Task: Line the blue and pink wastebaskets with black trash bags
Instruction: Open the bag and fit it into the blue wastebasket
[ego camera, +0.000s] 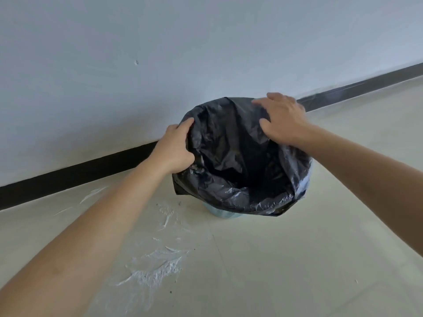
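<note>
Blue wastebasket (225,213) on floor (297,259) by wall (160,53), black trash bag (233,161) draped over its rim. Left hand (175,148) grip clamped on bag edge; right hand (282,118) fingers apart, flat on far rim.

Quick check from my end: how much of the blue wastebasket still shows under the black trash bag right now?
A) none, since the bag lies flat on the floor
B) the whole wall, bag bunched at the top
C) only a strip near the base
C: the black plastic trash bag is folded over the rim and drapes down, leaving just a light blue band of the round blue wastebasket showing near the floor.
</note>
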`<state>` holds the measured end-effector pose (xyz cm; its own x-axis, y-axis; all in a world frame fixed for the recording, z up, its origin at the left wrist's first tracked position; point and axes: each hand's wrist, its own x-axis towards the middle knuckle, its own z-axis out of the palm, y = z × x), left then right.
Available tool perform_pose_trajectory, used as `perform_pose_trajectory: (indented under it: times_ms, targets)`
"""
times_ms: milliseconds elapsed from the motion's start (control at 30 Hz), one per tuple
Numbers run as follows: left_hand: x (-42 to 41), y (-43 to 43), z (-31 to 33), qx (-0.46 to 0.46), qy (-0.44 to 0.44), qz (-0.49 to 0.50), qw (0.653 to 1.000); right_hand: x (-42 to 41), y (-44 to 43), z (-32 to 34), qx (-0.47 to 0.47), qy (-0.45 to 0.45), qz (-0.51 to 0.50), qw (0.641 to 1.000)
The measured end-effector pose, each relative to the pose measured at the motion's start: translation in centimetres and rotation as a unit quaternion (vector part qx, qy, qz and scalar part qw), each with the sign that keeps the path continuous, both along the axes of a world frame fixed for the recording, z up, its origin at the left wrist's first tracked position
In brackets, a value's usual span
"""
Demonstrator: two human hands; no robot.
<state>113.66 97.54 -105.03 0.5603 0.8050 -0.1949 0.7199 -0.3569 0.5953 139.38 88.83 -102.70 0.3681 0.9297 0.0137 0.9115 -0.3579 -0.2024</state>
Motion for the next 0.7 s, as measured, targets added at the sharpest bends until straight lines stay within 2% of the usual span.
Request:
perform_pose_trajectory:
  times_ms: [67, 167, 400, 533, 633, 700]
  targets:
    - [0.8, -0.6, 0.1, 0.038, 0.087, -0.002, 0.995, 1.2, -2.3, -1.3, -0.037, 0.018, -0.036, 0.998]
    - [1.9, -1.1, 0.5, 0.084, 0.145, 0.009, 0.986, 1.5, -3.4, -2.7, -0.011, 0.008, -0.063, 0.998]
    - [1.5, -1.0, 0.4, 0.096, 0.102, 0.064, 0.988, 2.0, -4.2, -1.3, 0.106, 0.177, -0.078, 0.975]
    - [0.0, -0.9, 0.4, 0.036, 0.106, 0.105, 0.988, 0.3, -6.2, -1.6, 0.114, 0.256, -0.122, 0.952]
    - [-0.2, -1.0, 0.8, 0.035, 0.131, 0.091, 0.987, -1.3, -6.0, -2.1, 0.097, 0.255, -0.095, 0.957]
    - [0.2, -1.6, 0.7, 0.085, 0.082, 0.081, 0.99, -2.0, -4.9, -2.2, 0.074, 0.217, -0.078, 0.97]
